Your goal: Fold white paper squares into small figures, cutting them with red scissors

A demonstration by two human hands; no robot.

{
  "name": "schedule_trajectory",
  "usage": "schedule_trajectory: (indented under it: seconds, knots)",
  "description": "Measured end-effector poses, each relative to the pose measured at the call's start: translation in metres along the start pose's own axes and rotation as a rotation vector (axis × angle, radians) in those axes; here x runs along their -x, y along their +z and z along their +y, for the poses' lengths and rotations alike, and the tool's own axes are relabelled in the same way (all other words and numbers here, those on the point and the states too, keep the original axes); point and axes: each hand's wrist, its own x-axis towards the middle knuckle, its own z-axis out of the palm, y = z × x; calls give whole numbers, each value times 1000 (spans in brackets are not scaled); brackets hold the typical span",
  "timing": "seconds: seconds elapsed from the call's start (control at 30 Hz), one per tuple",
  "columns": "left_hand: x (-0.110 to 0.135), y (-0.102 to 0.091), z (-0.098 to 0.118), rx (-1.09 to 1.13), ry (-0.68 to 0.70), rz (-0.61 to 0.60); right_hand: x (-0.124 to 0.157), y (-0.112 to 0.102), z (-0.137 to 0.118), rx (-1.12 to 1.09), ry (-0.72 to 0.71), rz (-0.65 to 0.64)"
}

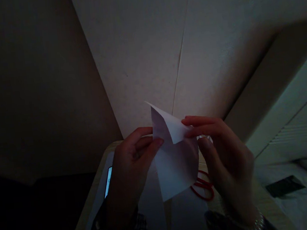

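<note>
A small sheet of white paper (176, 171) is held up in front of me, its upper part folded over toward me in a loose flap. My left hand (137, 157) pinches the paper's left edge between thumb and fingers. On the other side, the fingers of my right hand (223, 155) press on the flap's right end, while the thumb stands a little apart, near the sheet's right edge. Behind the paper, the red handles of scissors (206, 186) show on the table; their blades are hidden.
The wooden table (98, 194) carries more white paper (190, 213) and a phone with a lit screen (108, 181), partly covered by my left arm. Walls (136, 58) rise behind the table. A dark flat rectangle (284, 186) lies on a pale surface at the right.
</note>
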Motion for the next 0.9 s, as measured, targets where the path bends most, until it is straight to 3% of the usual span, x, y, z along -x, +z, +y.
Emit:
schedule_trajectory:
  seconds: [0.23,0.57,0.73,0.9]
  knots:
    - [2,1,4,62,17,-21,-1,1,0,190,-94,-12]
    - [4,0,1,113,-26,-20,1,3,1,155,-166,-144]
    - [5,0,2,30,-40,-14,2,0,-1,40,-104,-154]
    - [4,-1,5,-66,-48,-49,-2,0,-2,-92,23,-38]
